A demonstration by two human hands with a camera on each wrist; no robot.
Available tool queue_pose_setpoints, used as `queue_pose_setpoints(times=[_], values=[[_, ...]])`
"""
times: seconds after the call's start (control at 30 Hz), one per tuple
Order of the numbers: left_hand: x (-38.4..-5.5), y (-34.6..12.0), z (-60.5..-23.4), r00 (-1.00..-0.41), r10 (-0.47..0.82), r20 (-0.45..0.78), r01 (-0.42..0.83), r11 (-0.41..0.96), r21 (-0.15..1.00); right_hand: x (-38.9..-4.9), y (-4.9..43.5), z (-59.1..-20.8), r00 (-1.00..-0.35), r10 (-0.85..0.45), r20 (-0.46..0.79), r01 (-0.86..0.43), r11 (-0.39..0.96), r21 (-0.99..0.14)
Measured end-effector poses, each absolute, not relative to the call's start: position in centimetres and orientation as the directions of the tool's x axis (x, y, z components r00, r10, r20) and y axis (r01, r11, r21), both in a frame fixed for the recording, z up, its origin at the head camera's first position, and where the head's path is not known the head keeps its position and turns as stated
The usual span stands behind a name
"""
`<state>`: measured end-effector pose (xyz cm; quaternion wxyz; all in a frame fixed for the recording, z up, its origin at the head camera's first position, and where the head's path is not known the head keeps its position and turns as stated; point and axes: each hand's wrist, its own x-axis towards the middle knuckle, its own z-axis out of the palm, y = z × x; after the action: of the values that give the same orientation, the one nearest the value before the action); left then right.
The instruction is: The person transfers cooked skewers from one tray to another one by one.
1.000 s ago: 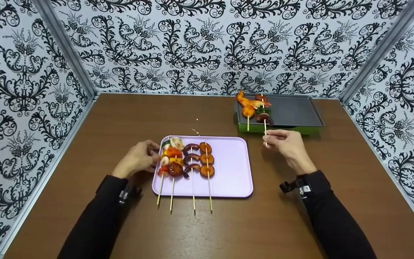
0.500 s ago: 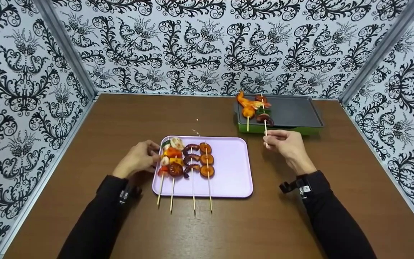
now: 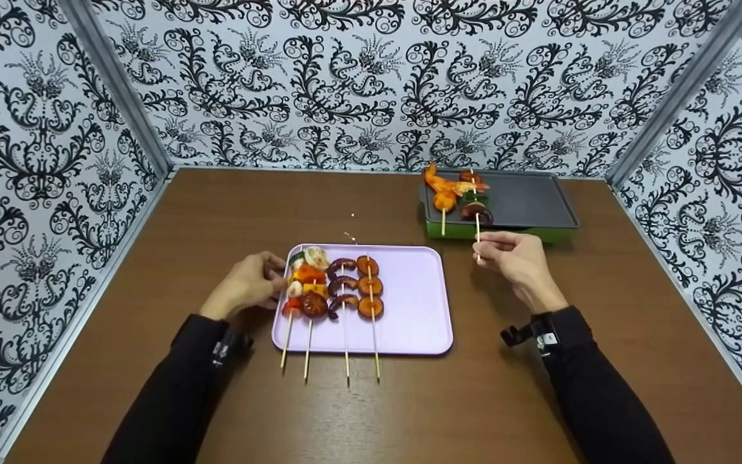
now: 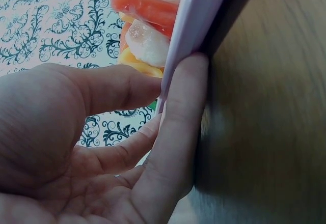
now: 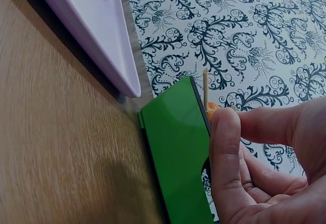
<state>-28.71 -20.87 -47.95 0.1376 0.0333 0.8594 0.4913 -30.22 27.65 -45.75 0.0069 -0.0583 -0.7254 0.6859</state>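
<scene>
My left hand (image 3: 245, 287) pinches the left rim of a lilac tray (image 3: 416, 309), thumb on the inner side and fingers at the outer side, as the left wrist view shows. Several food skewers lie on the tray's left half: two mixed ones, one with octopus-like pieces (image 3: 344, 282) and one with round orange-brown slices (image 3: 370, 285). At the grill plate, my right hand (image 3: 516, 261) pinches the stick end of a skewer with mushroom-like and green pieces (image 3: 474, 209), whose food lies over the plate. Beside it on the left rests a prawn skewer (image 3: 443, 193).
The green grill (image 3: 538, 233) with its dark plate (image 3: 525, 196) stands at the back right of the brown table (image 3: 474, 406). Patterned walls (image 3: 371, 84) enclose the table at the back and both sides. The tray skewers' sticks overhang its front edge.
The skewer in my right hand has shifted very slightly to the right on the grill. Both hands and the tray otherwise stay in place.
</scene>
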Motion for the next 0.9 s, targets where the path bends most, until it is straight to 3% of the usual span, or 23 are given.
queue_pose_setpoints(times=[0.9], values=[[-28.5,-20.9,-47.9,-0.963,0.188,-0.193,-0.059,0.551,0.833,-29.6,27.2,-44.6,-0.994,0.101,-0.03,0.038,0.085,-0.996]])
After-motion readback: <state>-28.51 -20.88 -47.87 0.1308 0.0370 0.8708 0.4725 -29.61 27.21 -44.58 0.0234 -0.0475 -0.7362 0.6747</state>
